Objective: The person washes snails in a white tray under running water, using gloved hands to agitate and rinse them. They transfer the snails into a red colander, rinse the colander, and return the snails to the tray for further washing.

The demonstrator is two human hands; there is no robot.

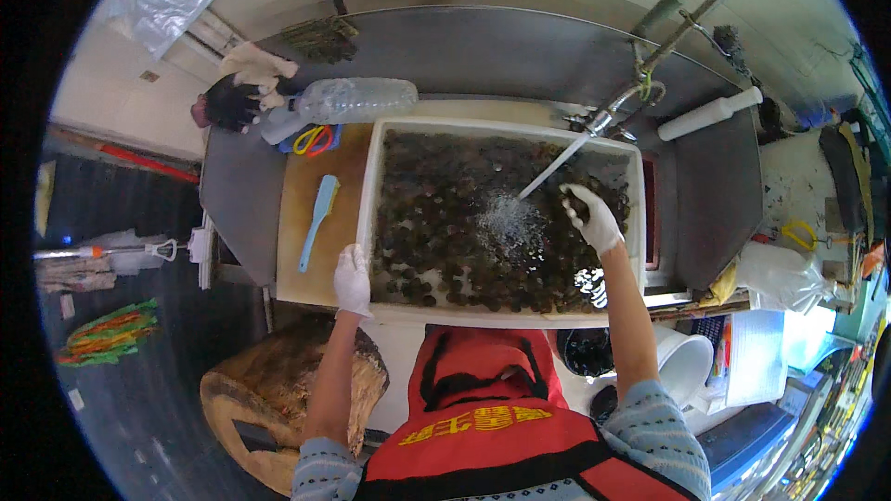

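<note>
A big white plastic tub [370, 174] holds water over many small dark round shells [431, 223], perhaps shellfish. From a metal faucet [612, 108] a stream of water [550, 170] falls in and foams near the middle. My left hand [353, 282], in a white glove, is at the tub's left rim near its front corner, fingers bent over the edge. Over the tub's right part is my right hand [592, 218], also gloved, its fingers curled near the water beside the stream. Dark bits show at its fingertips; whether it grips a shell I cannot tell.
Left of the tub, a blue brush [319, 223] lies on a tan cutting board [289, 188]. Behind it are a clear plastic bottle [358, 100] and yellow and red scissors handles [314, 141]. A white tube-like object [710, 113] lies right. A wooden stump [278, 390] stands below left.
</note>
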